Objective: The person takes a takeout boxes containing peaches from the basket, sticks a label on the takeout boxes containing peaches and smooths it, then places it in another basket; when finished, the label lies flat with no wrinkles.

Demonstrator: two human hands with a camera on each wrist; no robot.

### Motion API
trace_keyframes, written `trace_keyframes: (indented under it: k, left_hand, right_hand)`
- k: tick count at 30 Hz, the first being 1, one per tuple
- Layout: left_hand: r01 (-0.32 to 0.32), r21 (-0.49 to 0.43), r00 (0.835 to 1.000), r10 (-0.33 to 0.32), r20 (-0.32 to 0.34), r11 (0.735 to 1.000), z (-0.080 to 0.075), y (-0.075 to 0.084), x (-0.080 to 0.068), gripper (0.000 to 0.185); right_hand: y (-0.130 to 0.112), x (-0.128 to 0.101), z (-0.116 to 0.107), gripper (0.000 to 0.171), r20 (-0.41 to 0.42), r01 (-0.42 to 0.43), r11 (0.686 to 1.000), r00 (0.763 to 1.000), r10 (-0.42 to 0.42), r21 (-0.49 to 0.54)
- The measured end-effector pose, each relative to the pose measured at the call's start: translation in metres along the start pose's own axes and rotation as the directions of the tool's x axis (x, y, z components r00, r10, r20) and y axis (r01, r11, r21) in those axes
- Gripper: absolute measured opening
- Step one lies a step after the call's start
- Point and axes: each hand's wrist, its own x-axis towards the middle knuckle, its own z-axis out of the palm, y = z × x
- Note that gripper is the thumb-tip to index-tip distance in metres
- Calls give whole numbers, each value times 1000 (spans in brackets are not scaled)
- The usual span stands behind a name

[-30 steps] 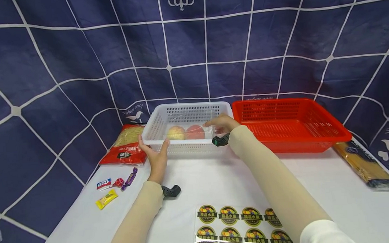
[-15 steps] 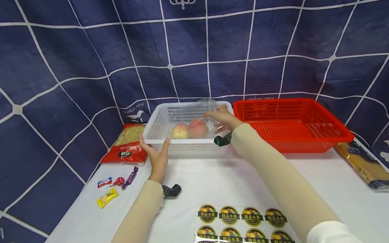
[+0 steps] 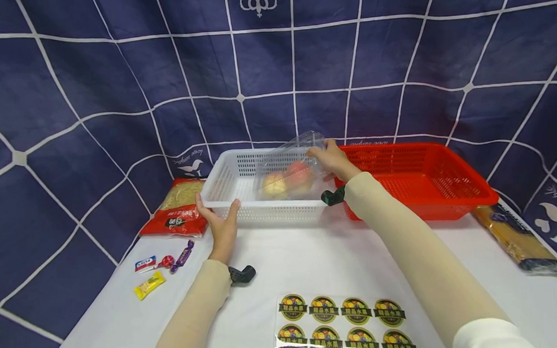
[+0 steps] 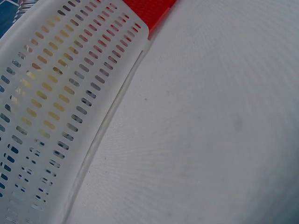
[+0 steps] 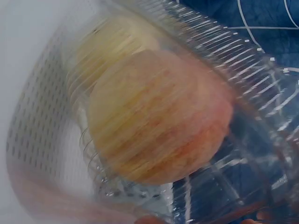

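Fruit box has come up in your right hand's grip; your left hand holds the white basket.

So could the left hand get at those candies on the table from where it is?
Probably yes. The left hand grips the white basket rim, and the candies lie on the table just to its left, with nothing between. It would have to let go of the basket first.
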Motion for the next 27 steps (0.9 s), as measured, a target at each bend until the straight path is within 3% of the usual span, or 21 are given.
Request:
trace_keyframes:
  k: [5, 11, 23, 27]
  left_hand:
    - [11, -9, 1000, -11, 10, 1000, -2, -1, -2, 107]
    - [-5, -20, 1000, 5, 4, 1000, -3, -1, 0, 106]
    - [24, -4, 999, -24, 41, 1000, -3, 1, 1, 107]
    - [16, -13, 999, -16, 41, 1000, -2, 1, 2, 108]
  right_hand:
    - [6, -3, -15, 79, -23, 10, 999, 1000, -9, 46]
    - [13, -8, -34, 67, -11, 20, 985, 1000, -19, 170]
    - [39, -30, -65, 65, 4, 41, 919, 999, -47, 393]
    - [40, -45, -72, 48, 10, 53, 904, 998, -64, 424]
